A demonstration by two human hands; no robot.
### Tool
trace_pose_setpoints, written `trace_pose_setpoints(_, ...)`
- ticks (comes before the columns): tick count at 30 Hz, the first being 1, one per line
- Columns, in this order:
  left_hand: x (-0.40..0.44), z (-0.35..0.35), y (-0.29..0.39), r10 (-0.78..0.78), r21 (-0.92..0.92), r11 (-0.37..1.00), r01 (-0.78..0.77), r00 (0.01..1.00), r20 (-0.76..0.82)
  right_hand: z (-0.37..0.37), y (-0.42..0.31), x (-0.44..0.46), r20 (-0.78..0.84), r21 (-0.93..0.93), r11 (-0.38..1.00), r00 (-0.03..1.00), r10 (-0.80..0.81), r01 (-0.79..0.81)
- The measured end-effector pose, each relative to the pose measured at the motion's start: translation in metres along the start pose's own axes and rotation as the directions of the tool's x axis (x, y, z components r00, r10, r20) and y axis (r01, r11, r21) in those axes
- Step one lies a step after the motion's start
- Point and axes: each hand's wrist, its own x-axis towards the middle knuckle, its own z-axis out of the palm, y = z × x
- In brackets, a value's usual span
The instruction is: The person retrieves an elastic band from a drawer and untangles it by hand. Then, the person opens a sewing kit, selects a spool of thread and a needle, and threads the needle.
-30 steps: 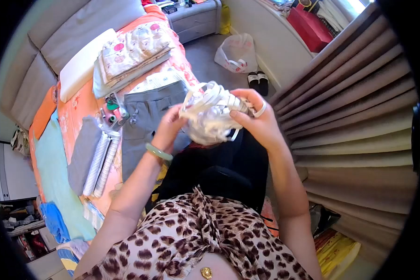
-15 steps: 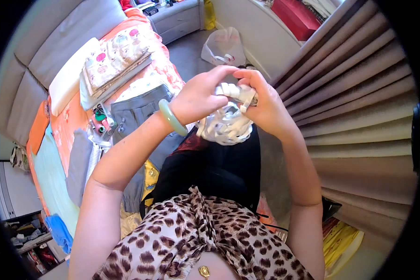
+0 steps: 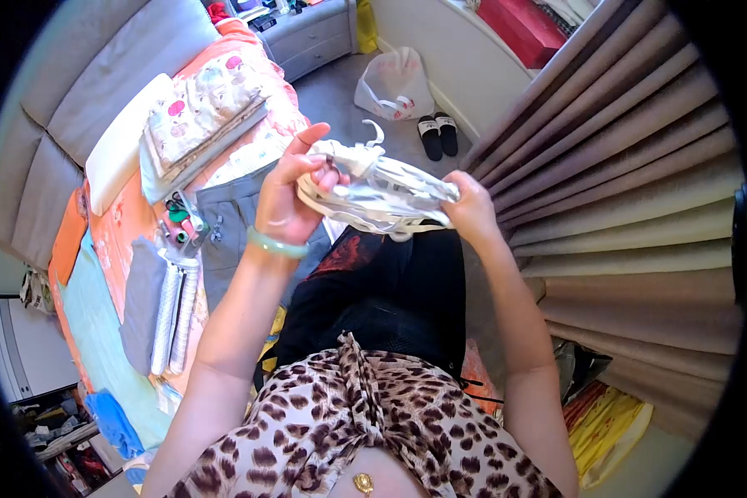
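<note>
A bundle of white elastic-like bands (image 3: 382,192) is stretched sideways between my two hands above my lap. My left hand (image 3: 295,187), with a pale green bangle at the wrist, is hooked into the bundle's left end, its index finger pointing up and other fingers curled in the loops. My right hand (image 3: 471,207) is closed round the right end. One loose end curls up above the bundle. Behind my left forearm, grey trousers (image 3: 224,266) lie on the bed.
On the bed are folded patterned fabric (image 3: 199,112), a clear box of thread spools and scissors (image 3: 181,220), and rolled textiles (image 3: 174,315). A white plastic bag (image 3: 394,83) and black slippers (image 3: 437,135) sit on the floor. Curtains (image 3: 631,207) hang at the right.
My hands were together over the bunched bands; they have since moved apart, drawing the bundle out sideways. The slippers, hidden half a second ago, show again.
</note>
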Motion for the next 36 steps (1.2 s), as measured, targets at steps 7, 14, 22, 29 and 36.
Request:
trace_pose_setpoints(7,-0.033,0.006,-0.015,-0.209,0.239,0.958,0.161,0.96,0.189,0.038,0.027,-0.005,-0.114,0.166,0.986,0.993,0.013,0.006)
trace_pose_setpoints(14,-0.049,-0.008,-0.026,-0.305,0.49,0.84,0.233,0.95,0.072,0.006,-0.01,-0.016,0.188,0.406,0.913,0.972,-0.14,0.053)
trace_pose_setpoints(22,-0.057,0.0,-0.03,-0.141,0.945,0.114,-0.306,0.937,0.321,-0.033,-0.057,-0.015,0.274,0.491,0.854,0.9,-0.339,0.172)
trace_pose_setpoints(29,-0.068,-0.019,-0.036,-0.326,0.793,-0.258,-0.552,0.822,0.466,0.002,-0.051,-0.028,0.354,0.248,0.858,0.783,-0.512,0.449)
trace_pose_setpoints(36,-0.09,-0.031,-0.047,-0.258,0.989,0.089,-0.121,0.956,0.14,0.034,-0.038,-0.048,0.224,0.241,0.901,0.882,-0.415,0.362)
